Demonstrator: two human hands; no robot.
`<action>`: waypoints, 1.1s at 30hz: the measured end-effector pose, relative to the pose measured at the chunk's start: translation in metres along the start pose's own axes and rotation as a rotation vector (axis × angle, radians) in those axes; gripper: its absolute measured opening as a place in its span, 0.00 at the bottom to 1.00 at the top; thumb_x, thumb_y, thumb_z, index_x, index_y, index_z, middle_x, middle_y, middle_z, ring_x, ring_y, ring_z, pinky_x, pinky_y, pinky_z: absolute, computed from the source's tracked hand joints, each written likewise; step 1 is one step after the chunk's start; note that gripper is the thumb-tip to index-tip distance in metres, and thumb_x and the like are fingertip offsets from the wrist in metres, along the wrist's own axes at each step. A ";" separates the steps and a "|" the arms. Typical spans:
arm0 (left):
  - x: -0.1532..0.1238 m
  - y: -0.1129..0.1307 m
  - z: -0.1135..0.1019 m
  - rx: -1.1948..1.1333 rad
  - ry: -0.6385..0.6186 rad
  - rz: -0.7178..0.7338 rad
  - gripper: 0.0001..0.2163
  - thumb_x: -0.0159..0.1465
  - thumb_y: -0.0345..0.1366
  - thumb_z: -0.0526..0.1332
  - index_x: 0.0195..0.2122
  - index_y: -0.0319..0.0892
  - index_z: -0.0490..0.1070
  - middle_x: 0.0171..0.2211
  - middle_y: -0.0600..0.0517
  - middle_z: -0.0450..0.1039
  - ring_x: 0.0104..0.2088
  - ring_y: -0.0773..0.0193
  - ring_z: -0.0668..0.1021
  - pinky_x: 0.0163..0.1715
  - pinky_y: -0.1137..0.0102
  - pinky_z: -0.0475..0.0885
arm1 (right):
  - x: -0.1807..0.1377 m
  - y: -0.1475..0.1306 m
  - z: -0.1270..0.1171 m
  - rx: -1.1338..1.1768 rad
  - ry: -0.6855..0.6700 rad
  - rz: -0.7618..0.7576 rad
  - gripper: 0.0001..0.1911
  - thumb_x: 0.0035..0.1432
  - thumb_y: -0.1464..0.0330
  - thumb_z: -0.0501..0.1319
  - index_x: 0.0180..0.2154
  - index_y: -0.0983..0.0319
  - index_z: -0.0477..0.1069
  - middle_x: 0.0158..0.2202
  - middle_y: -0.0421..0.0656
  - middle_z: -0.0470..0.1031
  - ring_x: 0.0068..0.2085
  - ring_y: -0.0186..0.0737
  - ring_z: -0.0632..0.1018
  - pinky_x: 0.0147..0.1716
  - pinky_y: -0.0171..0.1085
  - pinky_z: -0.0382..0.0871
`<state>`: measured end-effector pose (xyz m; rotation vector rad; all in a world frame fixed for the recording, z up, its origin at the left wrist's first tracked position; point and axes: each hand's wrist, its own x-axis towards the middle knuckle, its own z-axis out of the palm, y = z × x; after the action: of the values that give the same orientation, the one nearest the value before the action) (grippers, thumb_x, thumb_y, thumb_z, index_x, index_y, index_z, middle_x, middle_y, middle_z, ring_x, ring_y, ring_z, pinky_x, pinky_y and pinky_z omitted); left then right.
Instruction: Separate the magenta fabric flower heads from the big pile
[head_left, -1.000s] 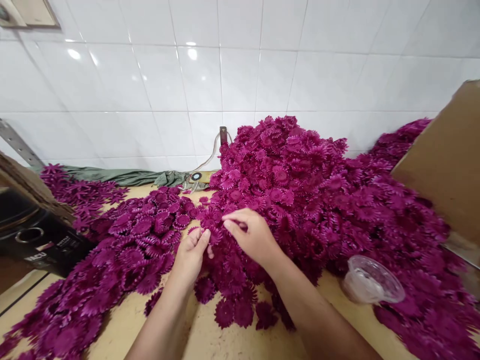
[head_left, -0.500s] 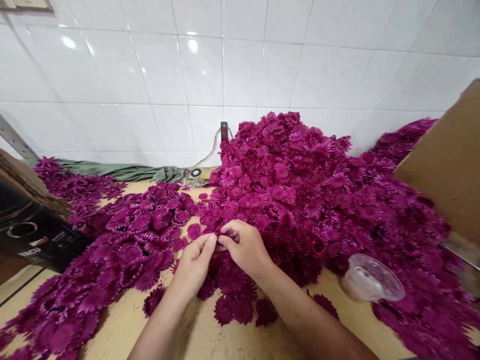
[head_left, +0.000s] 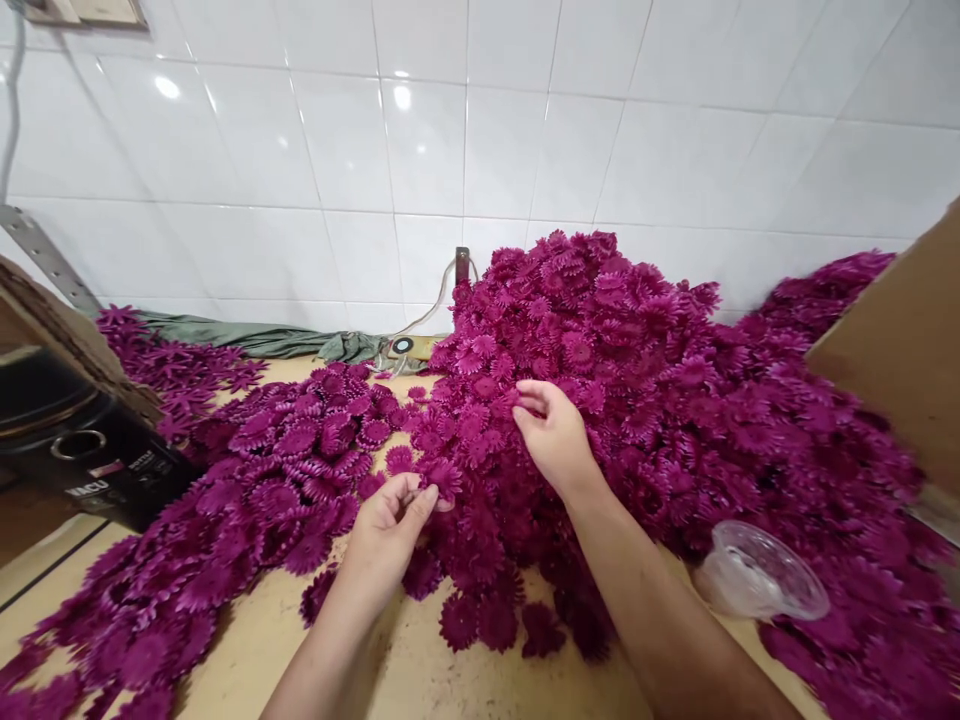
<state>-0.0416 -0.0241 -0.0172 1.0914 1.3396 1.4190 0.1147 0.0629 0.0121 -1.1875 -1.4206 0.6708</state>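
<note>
My left hand pinches a magenta artificial flower layer between thumb and fingers, low over the table. This flower layer is round with a fringed, petal-like edge. Up and to the right, my right hand is at the front face of a tall heap of similar flower pieces. Its thumb and fingers are bent together at the heap; what lies between the fingertips is too small to make out. A lower pile of round flower pieces spreads to the left of my left hand.
A clear plastic bowl sits among flower pieces at right, near a cardboard box. A black container stands at left, before star-shaped magenta pieces. Green cloth runs along the tiled wall.
My hands, together half a second ago, have parted. The right hand has moved up and right to the heap; the left stays low and now shows a flower layer in its fingers.
</note>
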 end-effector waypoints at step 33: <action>0.006 -0.005 0.000 -0.198 0.119 -0.025 0.12 0.43 0.41 0.67 0.23 0.39 0.71 0.19 0.55 0.71 0.24 0.68 0.72 0.28 0.74 0.67 | 0.011 -0.007 0.010 -0.334 0.040 -0.255 0.22 0.46 0.73 0.56 0.47 0.68 0.67 0.46 0.54 0.68 0.48 0.48 0.68 0.50 0.48 0.59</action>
<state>-0.0428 -0.0178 -0.0218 0.8700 1.2595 1.5820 0.1042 0.0732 0.0206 -1.2360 -1.6581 0.2363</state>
